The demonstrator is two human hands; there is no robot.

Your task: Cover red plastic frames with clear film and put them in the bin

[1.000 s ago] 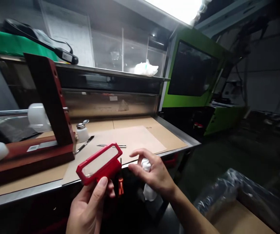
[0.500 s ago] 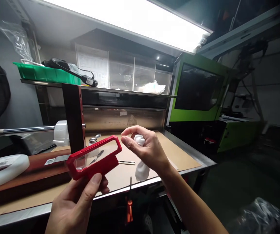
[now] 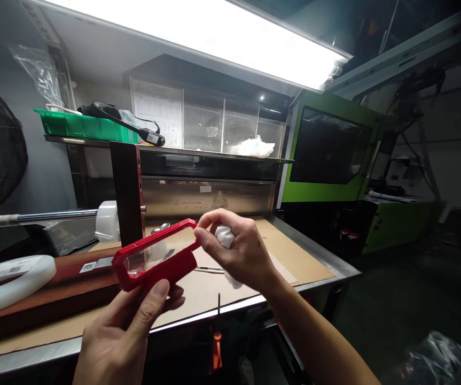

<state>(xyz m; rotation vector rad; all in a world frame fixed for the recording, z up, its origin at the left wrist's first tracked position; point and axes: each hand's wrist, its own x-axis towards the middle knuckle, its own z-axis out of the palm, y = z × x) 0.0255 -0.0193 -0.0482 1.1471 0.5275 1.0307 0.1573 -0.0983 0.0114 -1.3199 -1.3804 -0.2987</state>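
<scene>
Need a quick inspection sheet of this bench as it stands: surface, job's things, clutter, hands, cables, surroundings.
Surface: steel-edged bench under brown cardboard sheets.
Job's things: red rectangular plastic frame with clear window; crumpled white cloth.
Clutter: dark red wooden stand, white plastic bottle, orange-handled screwdriver.
Hands: left hand has a grip on the frame; right hand on the cloth, at the frame's end.
Cables: nothing seen.
Surroundings: green machine, green tray.

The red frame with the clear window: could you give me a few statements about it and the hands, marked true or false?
1. The left hand holds the red frame. True.
2. The right hand is empty. False: it grips a white cloth.
3. The red frame lies flat on the workbench. False: it is held up above it.
4. A green tray sits on the upper shelf. True.
</scene>
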